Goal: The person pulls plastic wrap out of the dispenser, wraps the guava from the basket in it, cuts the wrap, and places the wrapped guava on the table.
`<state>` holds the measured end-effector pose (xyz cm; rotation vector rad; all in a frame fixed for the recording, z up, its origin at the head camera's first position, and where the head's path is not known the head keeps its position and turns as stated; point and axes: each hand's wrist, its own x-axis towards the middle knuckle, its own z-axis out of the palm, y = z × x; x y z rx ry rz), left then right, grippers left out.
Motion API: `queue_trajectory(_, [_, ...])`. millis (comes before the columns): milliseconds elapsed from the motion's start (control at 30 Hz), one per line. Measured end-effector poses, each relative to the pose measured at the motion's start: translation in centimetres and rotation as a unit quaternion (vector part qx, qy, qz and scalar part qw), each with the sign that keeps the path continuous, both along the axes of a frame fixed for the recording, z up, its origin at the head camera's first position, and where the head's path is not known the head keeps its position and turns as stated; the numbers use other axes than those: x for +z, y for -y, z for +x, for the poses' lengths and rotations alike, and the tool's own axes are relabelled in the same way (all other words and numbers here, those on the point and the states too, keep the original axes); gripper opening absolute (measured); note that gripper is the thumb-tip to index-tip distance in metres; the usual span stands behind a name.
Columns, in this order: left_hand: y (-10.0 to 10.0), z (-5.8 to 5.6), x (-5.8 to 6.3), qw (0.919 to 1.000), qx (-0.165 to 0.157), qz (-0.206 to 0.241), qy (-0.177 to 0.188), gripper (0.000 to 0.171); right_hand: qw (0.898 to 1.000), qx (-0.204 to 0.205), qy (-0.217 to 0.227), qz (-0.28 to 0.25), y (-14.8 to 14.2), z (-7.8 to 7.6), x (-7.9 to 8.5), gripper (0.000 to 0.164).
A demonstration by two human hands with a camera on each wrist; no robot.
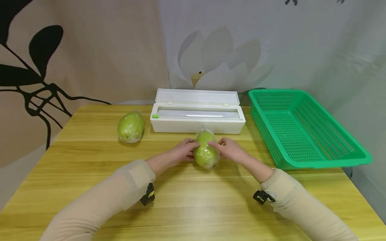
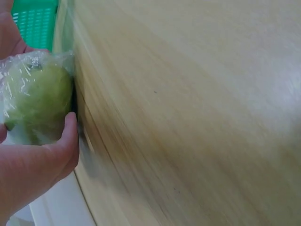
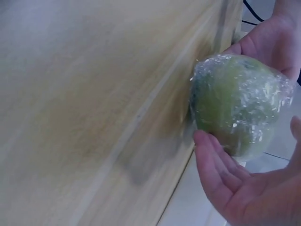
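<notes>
A rounded green fruit [image 1: 206, 154], wrapped in clear, crinkled plastic film, is between both hands near the middle of the wooden table. From its left side my left hand [image 1: 181, 151] holds it, thumb near its upper part and fingers lower down. My right hand [image 1: 231, 149] grips the other side, with the thumb laid on the film. In the right wrist view, the right fingertips [image 3: 201, 136] support the fruit's lower edge. The left wrist view shows a left finger [image 2: 70, 125] against the wrapped fruit [image 2: 42, 96], close to the tabletop.
A second film-wrapped green fruit [image 1: 131, 127] lies at the back left. Behind the hands stands a white cling film dispenser [image 1: 197, 126], its lid [image 1: 197, 97] raised and a roll inside. A green plastic basket [image 1: 272, 144] occupies the right side of the table [image 1: 199, 207].
</notes>
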<state>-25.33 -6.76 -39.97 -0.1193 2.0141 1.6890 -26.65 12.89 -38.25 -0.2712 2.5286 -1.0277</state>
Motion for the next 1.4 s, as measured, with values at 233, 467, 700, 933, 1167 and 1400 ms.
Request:
queue_trajectory(233, [-0.1, 0.2, 0.2, 0.9998, 0.019, 0.005, -0.006, 0.052, 0.999, 0.036, 0.03, 0.014, -0.4, -0.1, -0.4, 0.062])
queue_trajectory(467, [-0.5, 0.0, 0.2, 0.9997, -0.021, -0.01, -0.006, 0.045, 0.997, 0.036, 0.071, -0.016, -1.2, -0.3, -0.6, 0.06])
queue_trajectory(700, [-1.7, 0.4, 0.0, 0.9989, -0.026, 0.021, 0.034, 0.05, 0.991, -0.009, 0.107, -0.082, -1.8, -0.1, -0.8, 0.058])
queue_trajectory(933, [-1.7, 0.6, 0.3, 0.9992, 0.007, 0.026, 0.028, 0.052, 0.981, -0.03, 0.118, -0.151, -2.0, 0.2, -0.6, 0.056])
queue_trajectory(1167, [-0.4, 0.4, 1.8, 0.9983, 0.03, 0.049, 0.01, 0.049, 0.959, -0.059, 0.151, -0.234, -1.1, 0.0, 0.2, 0.05])
queue_trajectory(1400, [1.3, 0.2, 3.4, 0.9984, 0.034, 0.045, 0.007, 0.05, 0.96, -0.048, 0.142, -0.235, 0.3, -0.4, 1.4, 0.055])
